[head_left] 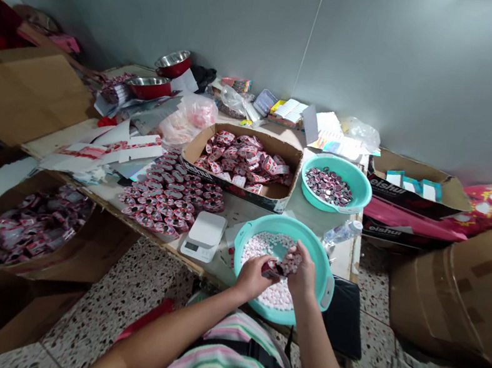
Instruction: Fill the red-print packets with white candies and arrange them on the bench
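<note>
L hand [255,278] - fingers pinched on small red pkt [271,269], over teal basin [322,272]. R hand [305,275] part-curled round pale pink sweets [292,262], right beside pkt's mouth. More sweets loose in basin below. White scale [205,229] just L of basin; rows of upright pkts [172,196] beyond it; open carton [237,193] behind.

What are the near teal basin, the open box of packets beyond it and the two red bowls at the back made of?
The near teal basin looks like smooth, satin plastic: even colour, molded side handles. The open box seems to be cardboard, given its brown inside and dark printed front. The two red bowls look like metal, with mirror-bright insides; what coats the outside is unclear.
</note>
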